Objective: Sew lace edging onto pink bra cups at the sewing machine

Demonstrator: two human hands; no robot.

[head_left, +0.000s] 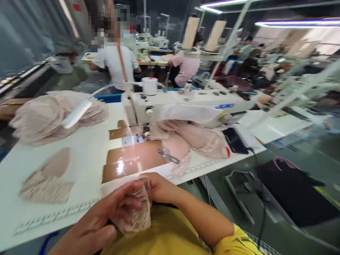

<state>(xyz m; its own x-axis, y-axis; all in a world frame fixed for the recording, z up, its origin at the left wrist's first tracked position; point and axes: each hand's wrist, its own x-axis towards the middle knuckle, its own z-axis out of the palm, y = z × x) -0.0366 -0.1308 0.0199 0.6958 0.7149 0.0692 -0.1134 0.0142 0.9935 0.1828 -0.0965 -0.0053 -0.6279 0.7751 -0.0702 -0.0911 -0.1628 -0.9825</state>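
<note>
Close to my body, at the table's front edge, both hands have hold of a sheer beige lace piece point(140, 212). My left hand point(114, 209) is curled round its left side, the fingers partly behind the thin fabric. The fingers of my right hand point(156, 186) pinch its upper edge. Beyond them stands a white sewing machine point(180, 102), with beige fabric point(199, 138) bunched under its arm. Thread snips point(168, 156) lie on that fabric's front part. A cut beige lace-trimmed piece point(50, 177) lies flat on the table at the left.
A tall stack of beige fabric pieces point(53, 117) occupies the table's point(92, 148) back left. A dark phone-like object point(235, 140) lies right of the machine. A lamp point(78, 112) hangs over the stack. Several people sit at machines further back.
</note>
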